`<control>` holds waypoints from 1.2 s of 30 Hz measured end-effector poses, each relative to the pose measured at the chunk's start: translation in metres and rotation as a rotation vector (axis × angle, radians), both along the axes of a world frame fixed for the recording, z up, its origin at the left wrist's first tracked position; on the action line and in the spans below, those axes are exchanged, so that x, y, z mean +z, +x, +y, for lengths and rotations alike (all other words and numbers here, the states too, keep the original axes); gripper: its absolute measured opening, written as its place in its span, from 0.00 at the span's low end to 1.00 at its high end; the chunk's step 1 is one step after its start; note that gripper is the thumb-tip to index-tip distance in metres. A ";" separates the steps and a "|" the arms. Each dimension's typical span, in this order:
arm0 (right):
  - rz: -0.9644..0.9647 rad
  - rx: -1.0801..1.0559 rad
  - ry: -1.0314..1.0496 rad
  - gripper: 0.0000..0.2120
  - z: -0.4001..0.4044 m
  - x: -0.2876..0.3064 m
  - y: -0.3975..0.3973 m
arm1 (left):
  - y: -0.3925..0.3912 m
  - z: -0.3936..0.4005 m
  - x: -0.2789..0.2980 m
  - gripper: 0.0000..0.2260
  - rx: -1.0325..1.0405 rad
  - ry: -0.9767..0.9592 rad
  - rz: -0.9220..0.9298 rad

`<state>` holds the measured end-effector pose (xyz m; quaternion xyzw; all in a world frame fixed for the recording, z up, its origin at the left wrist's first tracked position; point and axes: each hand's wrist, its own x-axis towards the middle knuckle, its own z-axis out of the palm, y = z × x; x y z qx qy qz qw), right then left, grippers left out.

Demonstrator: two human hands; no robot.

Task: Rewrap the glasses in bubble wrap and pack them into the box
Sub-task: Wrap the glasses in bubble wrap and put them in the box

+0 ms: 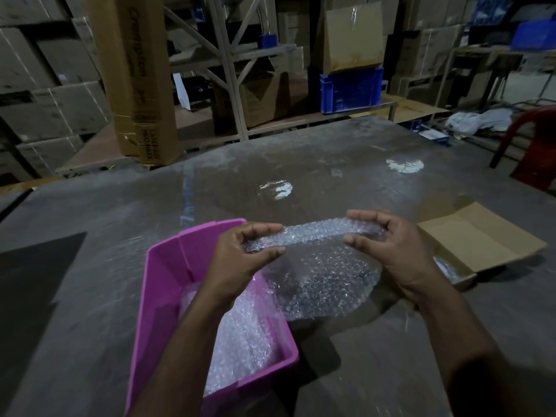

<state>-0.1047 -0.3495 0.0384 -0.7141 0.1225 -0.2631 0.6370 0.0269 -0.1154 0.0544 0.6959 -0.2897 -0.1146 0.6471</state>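
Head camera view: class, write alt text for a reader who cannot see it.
Both hands, left and right, hold a rolled bubble-wrap bundle above a grey table. A pink bin holding bubble wrap sits below left; an open cardboard box lies right.

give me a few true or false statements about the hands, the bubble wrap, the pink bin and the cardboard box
1. Both hands hold the bubble wrap roll, left hand and right hand at opposite ends. True.
2. The pink bin is to the person's right. False: it is to their left.
3. The cardboard box is closed. False: its flap lies open.
4. The pink bin holds bubble wrap. True.
5. The roll rests inside the cardboard box. False: it is held above the table.
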 end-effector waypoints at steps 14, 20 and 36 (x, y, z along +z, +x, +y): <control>-0.022 -0.082 -0.304 0.12 -0.002 0.002 0.003 | 0.000 0.002 0.000 0.12 0.077 0.028 -0.061; 0.037 -0.073 -0.377 0.13 -0.002 0.003 0.000 | 0.003 0.003 0.000 0.05 0.096 0.046 -0.064; -0.039 0.036 -0.161 0.09 0.004 0.004 0.006 | 0.006 0.004 0.003 0.01 0.037 0.001 -0.014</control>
